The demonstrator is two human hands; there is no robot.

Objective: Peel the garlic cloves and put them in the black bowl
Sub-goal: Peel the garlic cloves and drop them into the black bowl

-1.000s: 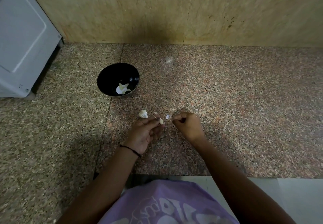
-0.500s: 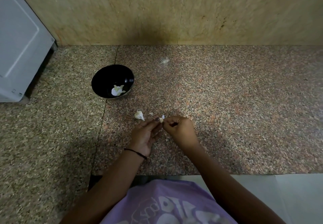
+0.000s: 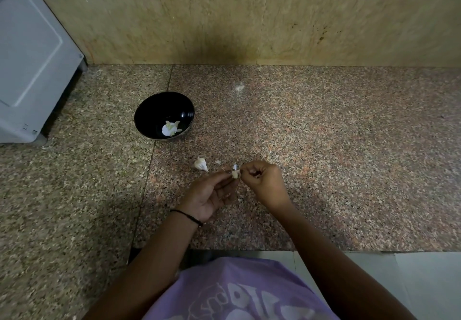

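Note:
My left hand pinches a small garlic clove at its fingertips, just above the granite counter. My right hand meets it from the right, fingers curled, pinching the clove's skin; a thin white flake of peel sticks up between the hands. An unpeeled clove lies on the counter left of the hands, with a small peel scrap beside it. The black bowl stands farther back to the left and holds pale peeled garlic.
A grey appliance stands at the far left against the tan wall. The counter's front edge runs just below my forearms, with pale floor tiles beyond it.
My hands have come together at the clove; the right hand closed the small gap and now pinches the skin. The peel flake stands up between them. The view shifted slightly.

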